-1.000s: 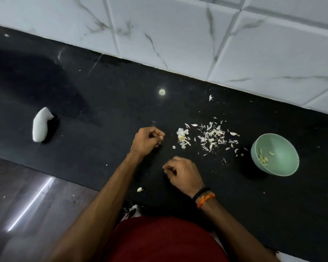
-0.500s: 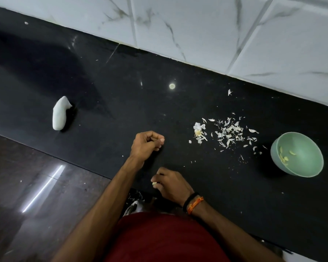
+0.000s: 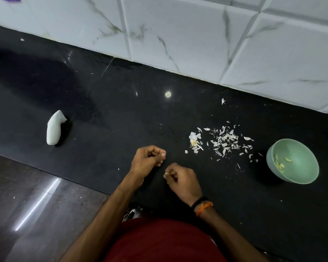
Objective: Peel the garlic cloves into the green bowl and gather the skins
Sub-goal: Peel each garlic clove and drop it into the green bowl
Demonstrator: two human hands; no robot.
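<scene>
Left hand (image 3: 147, 160) curled over the black table (image 3: 106, 118), fingertips bunched; whether anything is pinched there, cannot tell. Right hand (image 3: 182, 179) just beside it, fingers curled round a small pale clove (image 3: 166, 174) at the tips. Skins (image 3: 222, 141) scattered on the table between the hands and the green bowl (image 3: 299, 173). Bowl at far right, a few peeled cloves (image 3: 279, 163) inside. White lump (image 3: 54, 127) well apart on the left. Bands (image 3: 202, 204) on the right wrist.
</scene>
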